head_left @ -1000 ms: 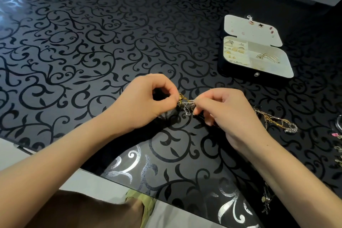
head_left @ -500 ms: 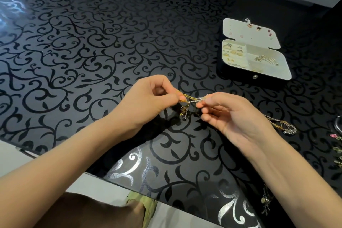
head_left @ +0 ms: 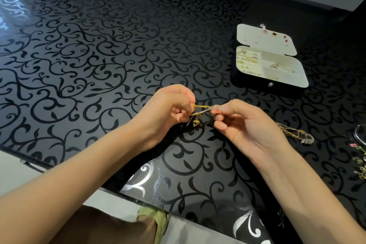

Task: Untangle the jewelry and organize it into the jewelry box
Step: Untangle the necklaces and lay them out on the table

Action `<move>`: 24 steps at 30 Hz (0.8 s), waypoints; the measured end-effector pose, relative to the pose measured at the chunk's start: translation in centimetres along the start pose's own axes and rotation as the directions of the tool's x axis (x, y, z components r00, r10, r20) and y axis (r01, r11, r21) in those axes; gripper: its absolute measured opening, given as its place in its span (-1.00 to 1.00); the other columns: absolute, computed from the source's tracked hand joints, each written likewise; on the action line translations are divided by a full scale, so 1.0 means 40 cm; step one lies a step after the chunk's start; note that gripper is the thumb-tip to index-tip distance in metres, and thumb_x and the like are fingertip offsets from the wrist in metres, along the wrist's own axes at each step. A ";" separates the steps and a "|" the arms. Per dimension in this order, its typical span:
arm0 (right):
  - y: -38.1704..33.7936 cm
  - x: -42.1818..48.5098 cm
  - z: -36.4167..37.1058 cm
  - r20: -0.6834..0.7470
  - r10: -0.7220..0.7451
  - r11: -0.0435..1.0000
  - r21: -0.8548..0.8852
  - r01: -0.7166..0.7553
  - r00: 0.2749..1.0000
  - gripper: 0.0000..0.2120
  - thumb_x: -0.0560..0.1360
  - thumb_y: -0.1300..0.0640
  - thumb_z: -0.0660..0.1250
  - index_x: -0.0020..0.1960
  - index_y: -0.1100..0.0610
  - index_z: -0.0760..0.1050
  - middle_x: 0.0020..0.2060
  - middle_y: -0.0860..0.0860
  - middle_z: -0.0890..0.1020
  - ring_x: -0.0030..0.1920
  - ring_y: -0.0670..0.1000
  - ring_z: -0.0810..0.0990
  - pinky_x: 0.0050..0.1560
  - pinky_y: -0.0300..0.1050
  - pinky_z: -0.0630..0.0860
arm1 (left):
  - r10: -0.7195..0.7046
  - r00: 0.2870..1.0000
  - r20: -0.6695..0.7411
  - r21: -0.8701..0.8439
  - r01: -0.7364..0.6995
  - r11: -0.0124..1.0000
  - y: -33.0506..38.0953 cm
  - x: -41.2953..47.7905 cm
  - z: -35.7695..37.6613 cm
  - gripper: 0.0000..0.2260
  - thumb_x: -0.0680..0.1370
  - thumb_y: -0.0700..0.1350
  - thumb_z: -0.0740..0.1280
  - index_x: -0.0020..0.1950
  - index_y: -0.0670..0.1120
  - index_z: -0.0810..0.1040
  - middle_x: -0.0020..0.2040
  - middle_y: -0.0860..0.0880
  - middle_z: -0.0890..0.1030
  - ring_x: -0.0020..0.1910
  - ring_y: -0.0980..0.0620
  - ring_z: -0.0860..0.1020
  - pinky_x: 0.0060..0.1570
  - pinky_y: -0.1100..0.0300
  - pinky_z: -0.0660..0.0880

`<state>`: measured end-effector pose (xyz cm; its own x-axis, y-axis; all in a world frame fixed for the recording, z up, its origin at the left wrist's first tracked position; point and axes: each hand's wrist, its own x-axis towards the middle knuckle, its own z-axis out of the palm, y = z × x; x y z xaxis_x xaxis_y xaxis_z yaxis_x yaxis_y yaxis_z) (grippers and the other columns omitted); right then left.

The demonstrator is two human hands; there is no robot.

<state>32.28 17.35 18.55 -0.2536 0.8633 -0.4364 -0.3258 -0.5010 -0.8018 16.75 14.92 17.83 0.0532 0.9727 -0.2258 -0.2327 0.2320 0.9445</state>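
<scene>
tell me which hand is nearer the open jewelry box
Right. The right hand is below and slightly left of the jewelry box; the left hand is farther left, beyond the tangled chains both pinch.

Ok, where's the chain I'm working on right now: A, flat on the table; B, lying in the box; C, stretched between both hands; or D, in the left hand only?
C: the left hand and right hand each pinch the chain, which spans the gap between them, well short of the box.

Left grip (head_left: 166,110), knuckles up, and right grip (head_left: 245,127), palm turned upward, sit near each other, both pinching.
</scene>
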 end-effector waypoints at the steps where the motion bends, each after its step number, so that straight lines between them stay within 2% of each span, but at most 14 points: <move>1: 0.001 -0.002 0.000 0.001 -0.020 0.999 -0.035 0.020 1.000 -0.71 0.36 0.46 0.20 -0.48 0.27 0.50 -0.42 0.14 0.54 -0.41 -0.02 0.40 -0.48 -0.26 0.33 | 0.009 1.000 0.006 0.048 -0.009 0.999 0.000 0.002 0.001 -0.87 0.18 -0.32 0.21 -0.33 -0.16 0.40 -0.48 0.03 0.38 -0.48 0.14 0.33 -0.40 0.33 0.31; 3: 0.002 -0.006 0.000 0.009 -0.081 0.985 -0.154 0.081 0.997 -0.81 0.33 0.44 0.24 -0.43 0.28 0.45 -0.42 0.12 0.52 -0.40 -0.02 0.39 -0.45 -0.24 0.32 | 0.039 0.999 -0.011 0.197 -0.036 0.980 -0.003 0.006 0.002 -0.88 0.20 -0.30 0.26 -0.31 -0.14 0.42 -0.51 0.06 0.38 -0.49 0.14 0.33 -0.35 0.28 0.28; 5: 0.002 -0.011 -0.001 0.007 -0.135 0.961 -0.244 0.133 0.991 -0.78 0.34 0.46 0.21 -0.43 0.26 0.40 -0.44 0.07 0.53 -0.39 -0.03 0.37 -0.43 -0.22 0.29 | 0.105 0.993 -0.054 0.380 -0.077 0.922 -0.009 0.009 0.002 -0.90 0.31 -0.26 0.36 -0.27 -0.12 0.47 -0.49 0.04 0.40 -0.48 0.12 0.35 -0.34 0.25 0.30; 7: 0.002 -0.014 -0.002 -0.001 -0.162 0.947 -0.281 0.155 0.987 -0.76 0.34 0.46 0.21 -0.45 0.23 0.39 -0.45 0.05 0.54 -0.39 -0.04 0.37 -0.41 -0.20 0.28 | 0.195 0.978 -0.067 0.523 -0.132 0.842 -0.014 0.009 0.004 -0.93 0.45 -0.21 0.37 -0.20 -0.13 0.49 -0.48 0.05 0.40 -0.45 0.10 0.36 -0.31 0.22 0.34; 9: 0.003 -0.016 -0.001 -0.014 -0.170 0.941 -0.300 0.158 0.985 -0.77 0.34 0.45 0.22 -0.43 0.23 0.38 -0.44 0.06 0.53 -0.39 -0.04 0.36 -0.40 -0.19 0.28 | 0.263 0.963 -0.057 0.580 -0.183 0.794 -0.015 0.006 0.009 -0.85 0.52 -0.08 0.34 -0.16 -0.15 0.50 -0.47 -0.01 0.39 -0.43 0.11 0.36 -0.29 0.23 0.35; 11: 0.007 -0.016 -0.002 -0.032 -0.161 0.945 -0.294 0.145 0.986 -0.78 0.34 0.45 0.22 -0.42 0.24 0.39 -0.43 0.08 0.50 -0.41 -0.05 0.36 -0.42 -0.21 0.28 | 0.270 0.961 -0.065 0.594 -0.181 0.784 -0.015 0.005 0.014 -0.70 0.55 0.06 0.26 -0.15 -0.18 0.51 -0.41 -0.15 0.44 -0.41 0.10 0.37 -0.28 0.21 0.34; 12: 0.008 -0.016 -0.003 -0.042 -0.151 0.951 -0.279 0.134 0.988 -0.77 0.34 0.46 0.22 -0.44 0.25 0.41 -0.44 0.08 0.49 -0.42 -0.05 0.37 -0.42 -0.21 0.28 | 0.256 0.963 -0.080 0.592 -0.160 0.790 -0.013 0.005 0.017 -0.63 0.57 0.11 0.21 -0.16 -0.20 0.51 -0.42 -0.14 0.43 -0.41 0.10 0.37 -0.26 0.16 0.35; 14: 0.010 -0.010 -0.007 -0.078 -0.117 0.966 -0.239 0.095 0.990 -0.74 0.35 0.45 0.22 -0.46 0.24 0.48 -0.46 0.08 0.50 -0.46 -0.06 0.39 -0.40 -0.22 0.31 | 0.195 0.974 -0.115 0.542 -0.103 0.834 -0.013 0.009 0.016 -0.53 0.59 0.15 0.12 -0.24 -0.20 0.51 -0.51 0.01 0.31 -0.43 0.08 0.33 -0.24 0.08 0.34; 16: 0.010 -0.006 -0.007 -0.125 -0.065 0.984 -0.172 0.043 0.990 -0.78 0.38 0.45 0.19 -0.37 0.28 0.50 -0.46 0.09 0.57 -0.47 -0.07 0.41 -0.41 -0.24 0.37 | 0.087 0.986 -0.145 0.390 -0.023 0.920 -0.011 0.015 0.012 -0.47 0.60 0.18 0.06 -0.33 -0.18 0.49 -0.55 0.06 0.24 -0.48 0.05 0.27 -0.28 0.11 0.30; 19: 0.008 -0.001 -0.005 -0.150 0.020 0.999 0.029 -0.016 0.989 -0.81 0.41 0.47 0.12 -0.30 0.29 0.41 -0.44 0.15 0.61 -0.46 -0.04 0.40 -0.51 -0.27 0.36 | -0.030 0.983 -0.179 0.154 0.058 0.986 -0.002 0.020 0.001 -0.41 0.59 0.23 0.03 -0.42 -0.17 0.43 -0.50 0.00 0.21 -0.49 0.07 0.20 -0.36 0.22 0.25; 22: 0.005 -0.005 -0.008 -0.104 0.048 0.984 0.178 -0.029 0.993 -0.66 0.38 0.47 0.09 -0.51 0.19 0.33 -0.45 0.18 0.57 -0.47 -0.01 0.35 -0.55 -0.27 0.31 | -0.063 0.982 -0.177 0.047 0.073 0.996 0.004 0.020 -0.011 -0.38 0.58 0.26 0.02 -0.47 -0.17 0.39 -0.47 -0.03 0.23 -0.48 0.09 0.20 -0.38 0.24 0.24; 24: 0.001 -0.012 -0.011 -0.061 0.064 0.975 0.216 -0.049 0.996 -0.76 0.31 0.43 0.12 -0.43 0.15 0.28 -0.46 0.14 0.51 -0.48 -0.02 0.31 -0.57 -0.28 0.25 | -0.070 0.980 -0.184 -0.010 0.069 0.998 0.006 0.020 -0.016 -0.37 0.58 0.26 0.03 -0.53 -0.14 0.40 -0.47 -0.04 0.23 -0.48 0.08 0.19 -0.41 0.24 0.22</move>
<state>32.78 16.94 18.57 -0.2178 0.8318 -0.5106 -0.5021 -0.5441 -0.6722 16.12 15.75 17.72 -0.1100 0.9370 -0.3315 -0.2382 0.2989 0.9241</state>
